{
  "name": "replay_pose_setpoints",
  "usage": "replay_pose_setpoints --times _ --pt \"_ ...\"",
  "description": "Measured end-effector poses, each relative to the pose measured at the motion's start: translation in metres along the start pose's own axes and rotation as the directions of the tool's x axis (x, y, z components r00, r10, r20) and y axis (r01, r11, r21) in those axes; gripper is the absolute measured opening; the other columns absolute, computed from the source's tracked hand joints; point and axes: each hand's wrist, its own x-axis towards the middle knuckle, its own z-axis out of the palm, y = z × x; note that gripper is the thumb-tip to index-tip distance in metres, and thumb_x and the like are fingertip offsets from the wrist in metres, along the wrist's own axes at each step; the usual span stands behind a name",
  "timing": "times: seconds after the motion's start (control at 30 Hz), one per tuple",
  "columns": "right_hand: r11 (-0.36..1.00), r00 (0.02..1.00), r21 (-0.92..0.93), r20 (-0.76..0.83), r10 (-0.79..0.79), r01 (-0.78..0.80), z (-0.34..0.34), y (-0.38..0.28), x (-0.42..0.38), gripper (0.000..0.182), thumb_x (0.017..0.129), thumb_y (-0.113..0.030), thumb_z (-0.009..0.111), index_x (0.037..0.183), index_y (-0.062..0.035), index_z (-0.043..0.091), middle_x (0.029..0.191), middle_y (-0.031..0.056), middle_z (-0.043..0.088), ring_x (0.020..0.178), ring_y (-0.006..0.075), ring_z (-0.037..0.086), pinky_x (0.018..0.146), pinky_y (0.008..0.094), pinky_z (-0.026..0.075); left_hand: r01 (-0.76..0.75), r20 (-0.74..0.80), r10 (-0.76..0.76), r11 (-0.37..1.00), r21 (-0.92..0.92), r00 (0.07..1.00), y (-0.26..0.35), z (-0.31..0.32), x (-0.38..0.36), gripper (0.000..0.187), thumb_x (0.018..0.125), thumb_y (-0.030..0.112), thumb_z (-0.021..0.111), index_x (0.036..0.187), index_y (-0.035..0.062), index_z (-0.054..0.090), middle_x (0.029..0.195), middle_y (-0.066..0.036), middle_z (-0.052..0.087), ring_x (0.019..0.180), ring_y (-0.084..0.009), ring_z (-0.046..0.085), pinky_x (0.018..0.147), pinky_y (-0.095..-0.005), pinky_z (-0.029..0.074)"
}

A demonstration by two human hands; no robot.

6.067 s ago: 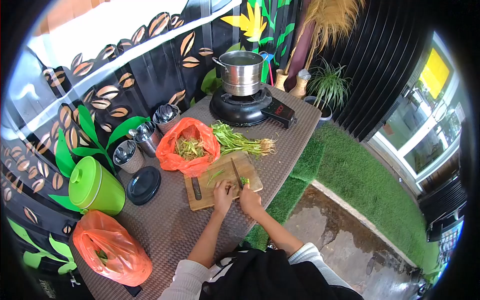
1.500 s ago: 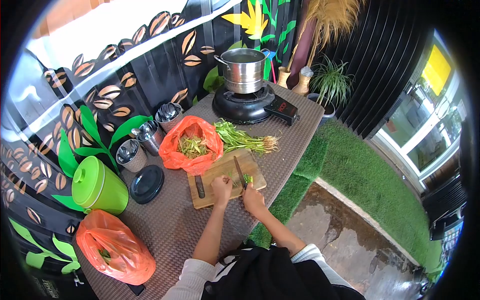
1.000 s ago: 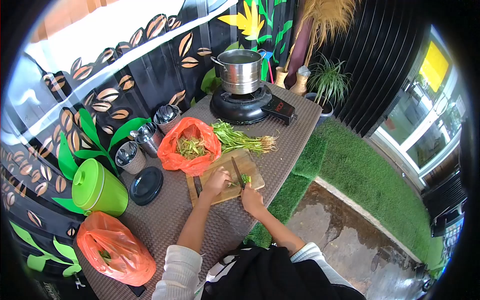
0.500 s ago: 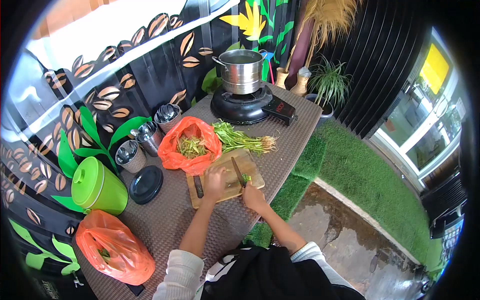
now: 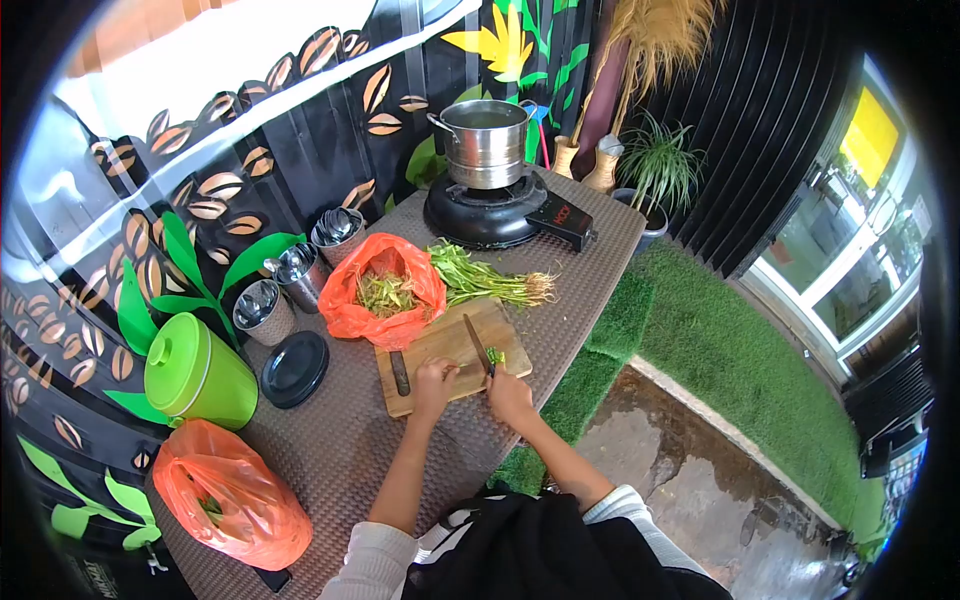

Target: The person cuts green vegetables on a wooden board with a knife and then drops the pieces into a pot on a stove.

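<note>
On the wooden cutting board (image 5: pixel 440 350) at the tabletop's near edge, the right hand (image 5: pixel 510 398) grips a knife (image 5: pixel 479 346) over chopped greens (image 5: pixel 495 356) while the left hand (image 5: pixel 433 385), fingers curled, presses a stem beside the blade.

A single head-worn camera looked forward and steeply down from above the person's shoulders, its fisheye lens rounding the frame with black corners. It faced across the table (image 5: pixel 560 300) from its near edge toward the painted wall (image 5: pixel 300 120); the cutting board (image 5: pixel 440 345) sat near centre, at arm's length.
</note>
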Motion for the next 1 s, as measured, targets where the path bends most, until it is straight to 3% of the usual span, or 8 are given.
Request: replay_pose_setpoints --times 0.1,0.53,0.73,0.83,0.9,1.0 --pt "1.0 1.0 -0.01 0.012 -0.023 0.023 -0.004 0.003 -0.001 0.033 0.093 -0.028 0.045 0.105 0.0022 0.045 0.081 0.0246 0.065 0.076 0.0402 0.065 0.068 0.049 0.052 -0.068 0.023 0.068 0.997 0.042 0.997 0.006 0.015 0.004 0.009 0.072 0.004 0.068 0.08 0.0 0.067 0.081 -0.014 0.064 0.081 -0.0298 0.059 0.076 -0.0383 0.046" --pt "0.999 0.999 -0.033 0.033 -0.036 0.037 -0.005 0.001 -0.01 0.028 0.092 -0.026 0.047 0.102 0.0006 0.044 0.078 0.0246 0.064 0.075 0.0402 0.065 0.065 0.05 0.052 -0.067 -0.075 0.073 0.994 0.083 0.995 0.007 0.029 0.004 0.013 0.07 0.003 0.069 0.082 0.0039 0.072 0.077 -0.012 0.062 0.082 -0.0287 0.057 0.076 -0.0362 0.046" --pt "1.0 1.0 -0.031 0.022 -0.002 0.003 -0.004 0.001 -0.009 0.029 0.092 -0.027 0.046 0.101 0.0003 0.045 0.077 0.0247 0.064 0.075 0.041 0.065 0.066 0.0508 0.052 -0.034 -0.089 0.04 0.997 0.068 0.995 0.006 0.032 0.002 0.012 0.07 0.003 0.068 0.082 0.0036 0.072 0.078 -0.012 0.062 0.083 -0.0289 0.057 0.076 -0.0366 0.046" --pt "0.999 0.998 -0.009 0.059 -0.036 0.036 -0.01 0.006 -0.001 0.03 0.092 -0.027 0.046 0.1 0.0017 0.046 0.078 0.0252 0.064 0.077 0.0414 0.065 0.068 0.0511 0.051 0.072 -0.084 -0.076 0.996 -0.046 0.994 0.012 0.035 0.005 0.01 0.071 0.003 0.067 0.081 0.003 0.071 0.078 -0.011 0.063 0.083 -0.0294 0.057 0.076 -0.0373 0.045" --pt "1.0 0.997 -0.003 0.077 -0.031 0.031 -0.019 0.006 0.002 0.03 0.092 -0.027 0.046 0.1 0.0021 0.047 0.08 0.0255 0.064 0.078 0.0415 0.065 0.068 0.051 0.051 -0.037 -0.119 0.037 0.999 0.0 0.992 0.013 0.034 0.006 0.009 0.069 0.0 0.069 0.078 0.0016 0.07 0.078 -0.013 0.063 0.077 -0.0303 0.056 0.073 -0.0377 0.045" --pt "0.998 0.992 -0.025 0.113 -0.049 0.052 -0.031 0.0 0.001 0.029 0.091 -0.023 0.045 0.102 0.0031 0.047 0.082 0.0254 0.065 0.078 0.0408 0.065 0.068 0.0493 0.052 -0.051 -0.127 0.058 0.997 0.055 0.99 0.01 0.038 0.006 0.009 0.071 0.0 0.068 0.079 0.0013 0.069 0.079 -0.013 0.063 0.079 -0.0302 0.055 0.073 -0.0381 0.044"
